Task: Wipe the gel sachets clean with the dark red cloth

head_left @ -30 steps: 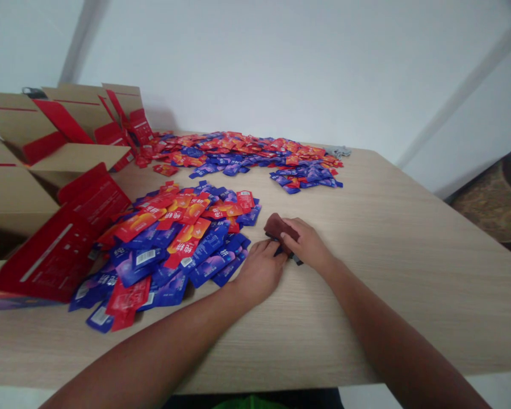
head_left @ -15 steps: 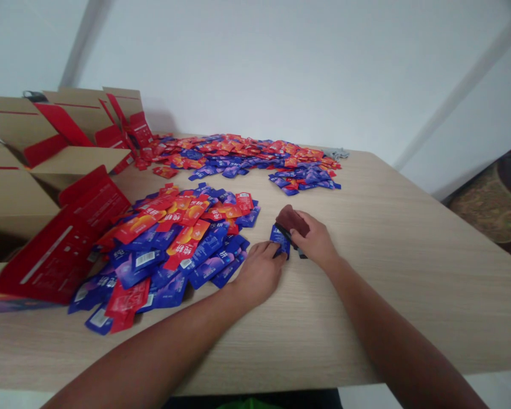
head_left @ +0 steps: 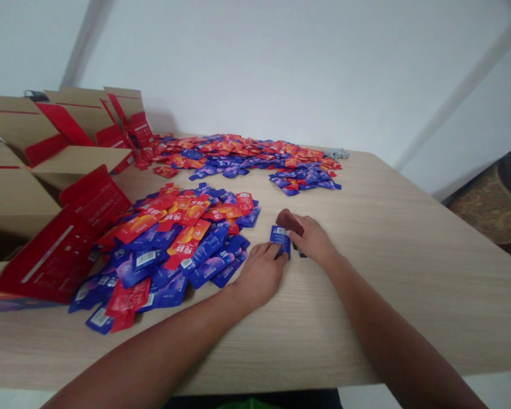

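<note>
My left hand (head_left: 262, 271) is on the wood-grain table with its fingers curled over the lower left of a small blue packet (head_left: 280, 237), pinning it flat. The packet's white barcode label faces up near its top edge. Close against the packet's right side, my right hand (head_left: 315, 241) grips a brown, curved handheld piece (head_left: 290, 220). A dark part shows under the fingers, but the hand hides most of it, so its kind is unclear. Just left of my left hand lies a heap of red-orange and blue packets (head_left: 187, 227).
Open cardboard boxes (head_left: 21, 187) with red printed flaps (head_left: 63, 255) crowd the left side. A long pile of packets (head_left: 238, 149) runs along the wall, with a smaller group (head_left: 304, 177) before it. Grey cloth-like material (head_left: 337, 153) lies at the pile's right end.
My right hand has drawn the brown piece slightly right and down, off the blue packet, uncovering its barcode. My left hand has stayed on the packet.
</note>
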Demonstrator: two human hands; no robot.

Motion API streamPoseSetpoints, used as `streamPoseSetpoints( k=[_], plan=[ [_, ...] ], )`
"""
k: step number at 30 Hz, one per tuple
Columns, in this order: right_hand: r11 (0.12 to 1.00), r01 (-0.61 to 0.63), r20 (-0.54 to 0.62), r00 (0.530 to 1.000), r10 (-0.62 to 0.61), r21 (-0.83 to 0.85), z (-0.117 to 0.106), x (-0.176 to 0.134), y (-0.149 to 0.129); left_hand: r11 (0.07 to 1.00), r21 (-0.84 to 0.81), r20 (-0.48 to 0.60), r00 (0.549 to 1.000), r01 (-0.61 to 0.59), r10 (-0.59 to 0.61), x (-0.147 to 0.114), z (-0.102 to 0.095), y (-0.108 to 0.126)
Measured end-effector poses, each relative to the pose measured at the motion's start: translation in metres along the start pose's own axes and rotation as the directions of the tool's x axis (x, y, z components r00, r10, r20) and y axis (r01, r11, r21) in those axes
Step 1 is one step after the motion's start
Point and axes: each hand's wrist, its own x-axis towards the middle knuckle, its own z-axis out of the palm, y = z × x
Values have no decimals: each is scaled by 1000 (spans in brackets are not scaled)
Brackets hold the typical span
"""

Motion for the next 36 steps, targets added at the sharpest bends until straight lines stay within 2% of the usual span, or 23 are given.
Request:
streamPoseSetpoints(
  k=[3, 7, 9, 11, 13, 14, 18, 22, 26, 27, 29, 30, 32, 33, 34, 36],
  plan=[
    [999, 5, -20, 1000, -4, 53, -3, -1, -1, 1000, -4, -3, 1000, 4, -4, 0, 0, 0],
    [957, 9, -130, 991, 30, 290, -6, -7, -14, 1000, -13, -7, 1000, 9, -9, 0, -1, 1],
    [908, 41, -91, 996, -3, 417, -7, -10, -23, 1000, -17, -9, 1000, 3, -4, 0, -1, 1],
    [886, 91, 3, 995, -103, 454, -7, -13, -29, 1000, -13, 0, 1000, 6, -6, 0, -1, 1],
    [918, 137, 70, 982, -175, 372, -6, -14, -31, 1000, -8, 14, 1000, 10, -10, 0, -1, 1],
    [943, 144, 77, 982, -174, 299, -5, -13, -30, 1000, -6, 16, 1000, 10, -10, 0, -1, 1],
    [995, 70, 9, 997, -71, 67, -1, -9, -15, 1000, -6, -1, 1000, 9, -9, 1, -3, 3],
    [1000, 4, -25, 1000, -4, 22, 2, -7, -4, 1000, -11, -5, 1000, 17, -17, 0, -4, 3],
    [999, -32, -49, 998, 31, -22, -2, -9, -13, 1000, -17, -14, 1000, 13, -13, 0, -2, 2],
    [999, -39, -72, 997, 40, 17, -4, -10, -17, 1000, -18, -15, 1000, 12, -13, 0, -2, 2],
    [975, -77, -76, 993, 94, 208, -8, -12, -25, 1000, -20, -13, 1000, 15, -15, 0, -2, 2],
    [932, -111, -45, 990, 134, 345, -10, -12, -28, 1000, -22, -12, 1000, 19, -19, 0, -2, 2],
    [788, -178, 59, 982, 178, 590, -12, -13, -30, 999, -22, -11, 1000, 25, -25, -1, -3, 2],
    [726, -195, 108, 980, 166, 659, -12, -13, -29, 999, -22, -9, 1000, 27, -27, -1, -4, 2],
    [705, -195, 135, 981, 140, 682, -11, -13, -28, 999, -21, -6, 1000, 29, -29, -1, -5, 2],
    [803, -139, 107, 990, 94, 579, -7, -13, -22, 999, -21, 4, 999, 32, -32, -1, -5, 2]
  ],
)
